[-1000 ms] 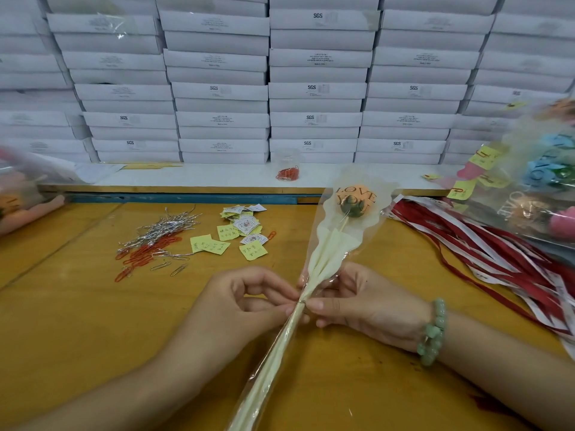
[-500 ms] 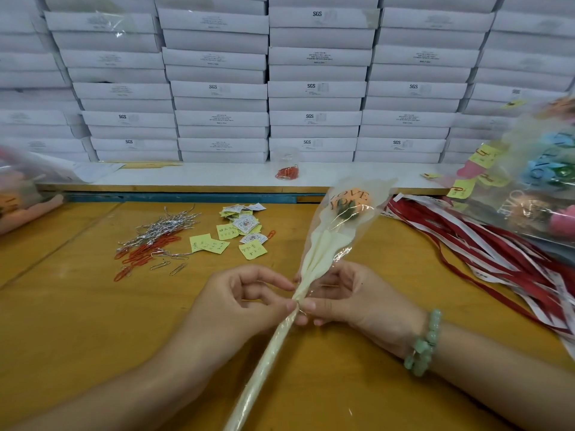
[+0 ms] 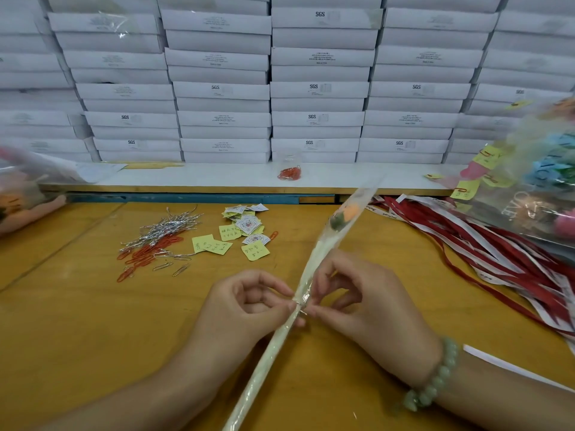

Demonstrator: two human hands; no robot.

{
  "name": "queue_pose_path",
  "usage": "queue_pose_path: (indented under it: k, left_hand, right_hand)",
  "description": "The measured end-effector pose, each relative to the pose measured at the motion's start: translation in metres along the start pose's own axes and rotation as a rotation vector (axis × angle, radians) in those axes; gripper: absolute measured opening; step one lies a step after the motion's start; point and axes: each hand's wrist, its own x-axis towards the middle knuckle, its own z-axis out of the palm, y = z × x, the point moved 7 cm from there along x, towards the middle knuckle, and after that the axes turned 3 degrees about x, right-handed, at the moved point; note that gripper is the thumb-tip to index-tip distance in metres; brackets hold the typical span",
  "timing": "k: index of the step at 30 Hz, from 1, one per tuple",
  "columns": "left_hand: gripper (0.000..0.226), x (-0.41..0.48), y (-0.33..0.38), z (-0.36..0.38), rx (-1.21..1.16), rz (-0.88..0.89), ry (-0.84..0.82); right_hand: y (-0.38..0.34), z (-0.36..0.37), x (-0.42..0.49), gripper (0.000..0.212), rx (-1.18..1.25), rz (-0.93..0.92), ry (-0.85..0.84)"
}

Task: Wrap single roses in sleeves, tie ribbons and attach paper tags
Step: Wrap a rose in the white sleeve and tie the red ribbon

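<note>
The sleeved rose is lying on a slant over the middle of the bench. Its long axis is running from the near edge up and away to the right, with the orange bloom pointing toward the far right and the stem end pointing back at the person. The clear, glossy film is gathering tight along the stem and widening toward the bloom.

The left hand and the right hand are meeting at the sleeve's narrow waist. Each is pinching it between thumb and forefinger, right where a silvery bit of wire is showing. A bracelet of pale green beads is sitting on the right wrist.

Toward the far left of the bench, thin silver ties and red paper clips are lying in loose heaps, with small yellow tags scattered just beside them. Along the right edge, flat red and white ribbons are trailing in a long sheaf under a crinkled bag of wrapped flowers. Flat white boxes are standing stacked in columns behind the far edge.
</note>
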Motion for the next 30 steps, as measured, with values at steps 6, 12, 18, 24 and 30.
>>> queue_pose_path:
  k: [6, 12, 18, 24, 30]
  left_hand:
    - [0.014, 0.003, -0.001, -0.001, 0.002, -0.01, -0.016]
    - [0.029, 0.001, 0.0, -0.002, -0.001, -0.017, -0.016]
    - [0.031, 0.002, 0.0, -0.002, -0.002, -0.023, -0.008]
    - [0.016, 0.001, 0.001, -0.002, -0.004, 0.002, 0.007]
    - [0.018, -0.002, 0.006, -0.002, -0.015, 0.051, 0.051]
  right_hand:
    - [-0.02, 0.011, -0.008, 0.016, -0.345, -0.228, -0.14]
    - [-0.026, 0.012, -0.009, 0.007, -0.423, -0.294, -0.178]
    - [-0.022, 0.011, -0.009, 0.011, -0.405, -0.241, -0.144]
    - [-0.008, 0.005, -0.004, 0.024, -0.127, -0.017, -0.04]
    - [0.02, 0.012, -0.008, 0.031, 0.492, 0.502, 0.016]
